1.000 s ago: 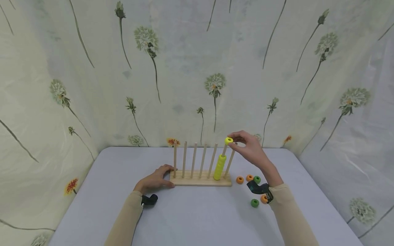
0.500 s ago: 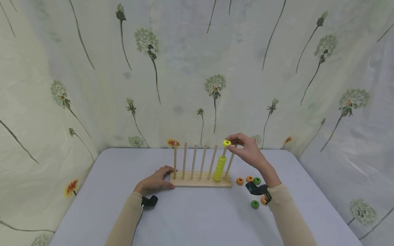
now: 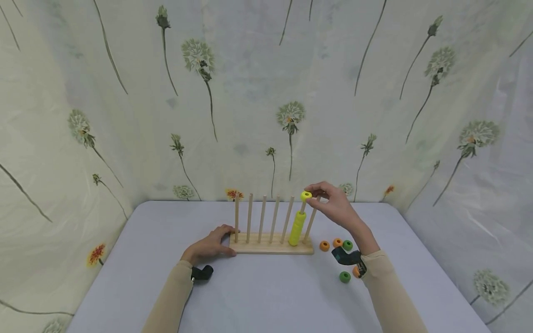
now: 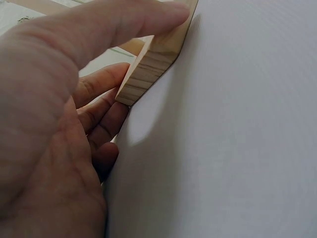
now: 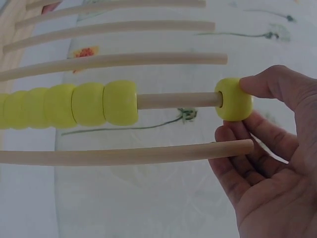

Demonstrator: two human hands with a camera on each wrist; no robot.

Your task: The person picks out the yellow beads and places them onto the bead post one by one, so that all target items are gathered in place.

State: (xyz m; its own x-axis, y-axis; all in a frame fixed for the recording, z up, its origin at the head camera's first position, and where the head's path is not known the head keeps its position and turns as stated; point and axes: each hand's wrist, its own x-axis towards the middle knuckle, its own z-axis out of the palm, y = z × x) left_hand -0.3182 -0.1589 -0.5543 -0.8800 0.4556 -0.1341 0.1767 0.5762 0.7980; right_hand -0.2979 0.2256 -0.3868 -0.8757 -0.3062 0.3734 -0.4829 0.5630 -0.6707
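My right hand (image 3: 337, 208) pinches a yellow bead (image 5: 235, 99) between thumb and fingers. That bead sits around the tip of a wooden peg (image 5: 178, 100), with a bare stretch of peg between it and a stack of several yellow beads (image 3: 297, 230) lower down. The peg rises from a wooden base (image 3: 266, 249), second from its right end. At the base's left end, my left hand (image 3: 210, 243) holds on, thumb on the front side and fingers behind, as the left wrist view shows.
Right of the base lie loose orange beads (image 3: 324, 246) and green beads (image 3: 344, 277); one orange bead is partly hidden by my right wrist camera. Several bare pegs (image 3: 262, 219) stand to the left of the stack, and one bare peg (image 5: 129, 157) to its right.
My right hand has moved slightly left and down, bringing the yellow bead onto the peg's tip. The left hand stays at the base's end.
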